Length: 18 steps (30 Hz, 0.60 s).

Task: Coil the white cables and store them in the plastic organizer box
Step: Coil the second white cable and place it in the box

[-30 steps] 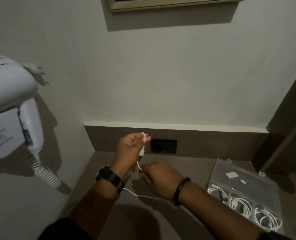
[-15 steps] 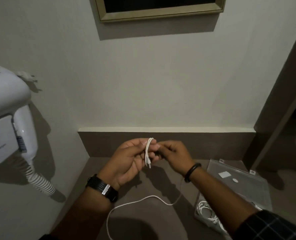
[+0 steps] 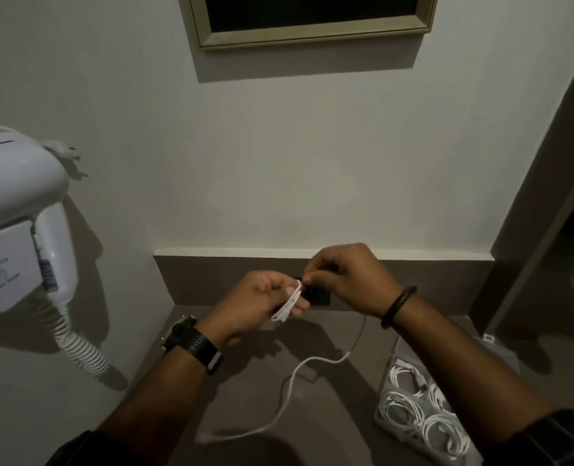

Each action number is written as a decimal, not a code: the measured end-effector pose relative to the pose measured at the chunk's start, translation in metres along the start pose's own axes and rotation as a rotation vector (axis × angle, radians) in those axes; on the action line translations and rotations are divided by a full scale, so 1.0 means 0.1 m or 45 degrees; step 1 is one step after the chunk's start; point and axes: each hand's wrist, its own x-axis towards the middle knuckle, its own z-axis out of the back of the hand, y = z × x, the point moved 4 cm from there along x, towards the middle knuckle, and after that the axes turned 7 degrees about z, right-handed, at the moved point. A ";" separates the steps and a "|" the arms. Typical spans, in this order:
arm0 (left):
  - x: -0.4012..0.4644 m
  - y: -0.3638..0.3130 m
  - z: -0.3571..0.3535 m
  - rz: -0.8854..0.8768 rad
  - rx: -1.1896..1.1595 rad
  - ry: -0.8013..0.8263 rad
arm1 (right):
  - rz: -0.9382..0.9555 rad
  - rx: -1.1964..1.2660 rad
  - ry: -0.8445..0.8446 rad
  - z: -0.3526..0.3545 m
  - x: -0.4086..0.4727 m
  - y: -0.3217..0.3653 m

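A white cable (image 3: 287, 391) trails in loose curves across the brown counter, its free end near the front edge. My left hand (image 3: 262, 302) pinches a small bundle of its loops between thumb and fingers above the counter. My right hand (image 3: 349, 279), just to the right and slightly higher, pinches the same cable at the top of the bundle. The clear plastic organizer box (image 3: 384, 415) lies open at the lower right, with several coiled white cables (image 3: 409, 403) in its compartments. My right forearm hides part of the box.
A white wall-mounted hair dryer (image 3: 20, 230) with a spiral cord hangs at the left. A dark socket plate (image 3: 319, 297) sits in the brown backsplash behind my hands. A framed picture (image 3: 312, 21) hangs above. A dark partition (image 3: 530, 213) bounds the counter at the right.
My hands have risen from the counter and met in front of the socket. More of the cable is folded into loops in my left hand. The view has tilted down and left.
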 end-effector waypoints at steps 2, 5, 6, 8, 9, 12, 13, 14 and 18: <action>-0.04 -0.02 -0.05 0.022 -0.168 0.111 | -0.007 0.079 -0.025 0.08 0.04 -0.07; -0.05 -0.13 -0.08 -0.022 -0.459 0.202 | -0.088 0.337 -0.198 0.01 -0.01 -0.22; -0.05 -0.18 -0.09 -0.049 -0.543 0.222 | -0.138 0.440 -0.241 -0.08 -0.05 -0.26; -0.03 -0.26 -0.08 -0.105 -0.725 0.208 | -0.205 0.498 -0.220 -0.35 -0.18 -0.29; -0.01 -0.30 -0.06 -0.132 -0.810 0.172 | -0.213 0.461 -0.160 -0.50 -0.24 -0.26; 0.09 -0.34 0.00 -0.189 -0.900 0.051 | -0.188 0.330 0.031 -0.85 -0.35 -0.07; 0.12 -0.32 0.03 -0.191 -0.848 -0.008 | -0.156 0.272 0.062 -0.87 -0.33 0.00; 0.14 -0.28 0.05 -0.185 -0.762 -0.085 | -0.116 0.197 0.080 -0.82 -0.30 0.06; 0.12 -0.12 0.12 -0.104 -0.490 -0.161 | 0.097 -0.251 0.064 -0.28 -0.11 0.20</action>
